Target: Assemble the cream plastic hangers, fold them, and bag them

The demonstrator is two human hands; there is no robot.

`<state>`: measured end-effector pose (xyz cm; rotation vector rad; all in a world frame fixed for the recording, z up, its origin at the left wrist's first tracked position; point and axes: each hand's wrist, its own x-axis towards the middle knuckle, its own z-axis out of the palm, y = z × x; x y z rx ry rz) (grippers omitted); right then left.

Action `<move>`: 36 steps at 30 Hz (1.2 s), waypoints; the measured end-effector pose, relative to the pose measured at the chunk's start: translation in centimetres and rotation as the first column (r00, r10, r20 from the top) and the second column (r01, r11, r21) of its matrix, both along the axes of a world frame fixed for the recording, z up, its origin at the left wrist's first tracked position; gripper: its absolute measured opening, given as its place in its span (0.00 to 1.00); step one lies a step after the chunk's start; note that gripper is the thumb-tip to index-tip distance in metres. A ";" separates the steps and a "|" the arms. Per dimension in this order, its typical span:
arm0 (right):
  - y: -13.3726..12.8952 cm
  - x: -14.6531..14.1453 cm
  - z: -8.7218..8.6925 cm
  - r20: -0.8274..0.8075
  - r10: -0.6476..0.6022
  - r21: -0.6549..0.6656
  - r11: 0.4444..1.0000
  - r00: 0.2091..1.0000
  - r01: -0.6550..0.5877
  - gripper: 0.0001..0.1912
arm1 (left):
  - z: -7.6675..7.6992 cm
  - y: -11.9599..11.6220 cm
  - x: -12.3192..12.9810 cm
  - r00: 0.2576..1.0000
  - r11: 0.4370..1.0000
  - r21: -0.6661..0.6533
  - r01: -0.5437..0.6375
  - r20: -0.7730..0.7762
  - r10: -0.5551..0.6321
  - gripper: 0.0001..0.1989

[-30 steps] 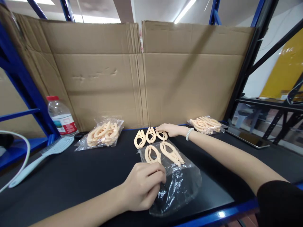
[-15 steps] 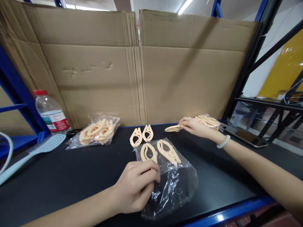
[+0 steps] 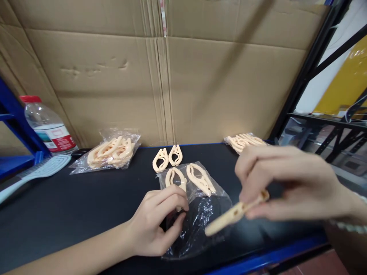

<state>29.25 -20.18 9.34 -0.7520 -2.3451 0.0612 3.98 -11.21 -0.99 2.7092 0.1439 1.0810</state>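
Note:
My right hand [image 3: 289, 183] is raised at the right, its fingers and thumb pinching a cream folding hanger [image 3: 225, 222] that is seen edge-on. That hanger hangs above the right side of a clear plastic bag [image 3: 197, 225] lying flat on the table. At the bag's left side my left hand [image 3: 160, 221] is closed, with curled fingers on the film. Toward the bag's far end lie two folded hangers, a left one [image 3: 169, 176] partly behind my left fingers and a right one [image 3: 197, 182]. Two more, a left hanger [image 3: 158, 165] and a right hanger [image 3: 172, 161], lie just beyond it.
A filled bag of hangers [image 3: 114, 151] lies at the back left, and another hanger bundle [image 3: 243, 141] at the back right. A red-capped bottle [image 3: 51, 131] and a pale blue hairbrush [image 3: 47, 168] are at the left. Cardboard [image 3: 223, 91] walls the black table's [image 3: 94, 202] rear.
My right hand has lifted the hanger from the back right and brought it close, beside the bag. My left hand stays at the bag, its thumb lower. The view has tilted down.

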 end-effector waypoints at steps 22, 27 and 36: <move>3.4 -4.0 -7.6 0.490 -0.398 0.476 0.867 0.775 0.145 0.09 | 0.1 0.3 0.1 0.997 0.997 0.077 0.007 -0.083 -0.001 0.14; 4.9 -3.0 -5.3 0.151 -0.126 0.142 0.984 0.980 0.105 0.11 | 0.2 0.4 0.1 0.991 1.000 0.024 0.005 -0.133 -0.002 0.14; 19.1 -3.2 -6.6 0.261 -0.082 0.036 0.997 0.962 0.075 0.26 | -0.4 0.8 -0.1 0.998 0.994 -0.101 0.051 -0.034 -0.055 0.13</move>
